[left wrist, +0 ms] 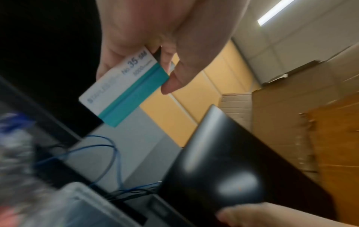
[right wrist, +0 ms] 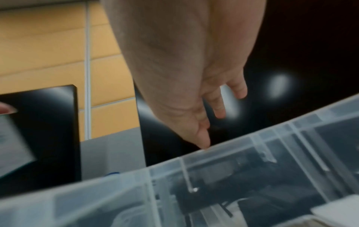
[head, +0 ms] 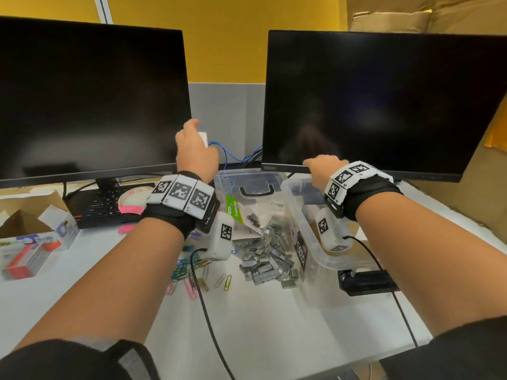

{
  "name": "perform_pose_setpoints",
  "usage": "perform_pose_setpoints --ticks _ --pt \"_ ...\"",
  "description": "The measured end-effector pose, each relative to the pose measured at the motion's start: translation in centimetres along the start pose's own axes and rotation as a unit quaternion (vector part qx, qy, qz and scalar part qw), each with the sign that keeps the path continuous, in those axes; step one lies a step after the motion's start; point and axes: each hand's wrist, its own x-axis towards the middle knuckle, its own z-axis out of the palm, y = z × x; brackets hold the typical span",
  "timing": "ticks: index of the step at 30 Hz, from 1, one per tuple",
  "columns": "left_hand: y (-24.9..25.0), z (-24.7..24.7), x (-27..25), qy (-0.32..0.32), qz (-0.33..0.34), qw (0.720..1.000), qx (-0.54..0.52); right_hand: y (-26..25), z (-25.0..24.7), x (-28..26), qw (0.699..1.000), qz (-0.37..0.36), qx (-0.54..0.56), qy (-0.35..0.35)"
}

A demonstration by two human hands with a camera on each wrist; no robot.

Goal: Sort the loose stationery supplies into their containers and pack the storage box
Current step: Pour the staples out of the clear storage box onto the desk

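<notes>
The small white-and-teal cardboard staple box sits pinched in your left hand, raised between the two dark monitors, long axis tilted down. The clear plastic storage box lies to its right, below, where your right hand rests relaxed, fingers straight, on the far rim. Your left hand is the one to carry it across.

left wrist band: black strap, white tag blocks | right wrist band: same | white camera pods, black cables | dark sleeves
</notes>
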Motion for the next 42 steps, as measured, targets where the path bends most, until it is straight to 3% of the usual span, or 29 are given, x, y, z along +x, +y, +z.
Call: perform_pose_setpoints --ticks 5,9,14,18,21,23,26,32,35,42 --pt "5.4 3.3 -0.5 -0.122 0.015 0.987 -0.105 -1.4 -2.8 -0.6 0.981 -0.054 0.148 0.116" --pt "7.7 5.7 -1.5 -0.178 0.016 0.975 -0.134 -1.7 -4.0 -1.8 0.943 -0.125 0.287 0.115" --pt "8.5 7.1 -2.1 -0.215 0.011 0.962 -0.169 -0.1 -4.0 -2.5 0.903 -0.145 0.398 0.072" --pt "8.4 7.6 -2.1 -0.26 0.002 0.946 -0.193 1.3 -3.9 -2.5 0.903 -0.138 0.402 0.073" --pt "7.5 7.8 -1.9 -0.282 0.007 0.942 -0.185 2.5 -3.8 -1.9 0.926 -0.122 0.355 0.04" --pt "6.4 8.1 -1.7 -0.289 0.028 0.949 -0.119 3.0 -3.4 -1.6 0.949 -0.117 0.292 0.021" --pt "4.5 8.8 -1.6 -0.301 0.06 0.952 0.005 3.6 -2.7 -1.5 0.955 -0.112 0.274 -0.009" --pt "2.1 9.6 -2.7 -0.428 0.085 0.883 0.174 3.6 -3.1 -1.6 0.942 -0.147 0.294 -0.068" --pt "1.4 9.8 -3.0 -0.438 0.087 0.876 0.183 3.1 -2.9 -1.5 0.946 -0.155 0.264 -0.105" --pt "1.2 9.7 -3.1 -0.444 0.078 0.873 0.188 2.8 -0.2 -1.0 0.959 -0.122 0.235 -0.102"
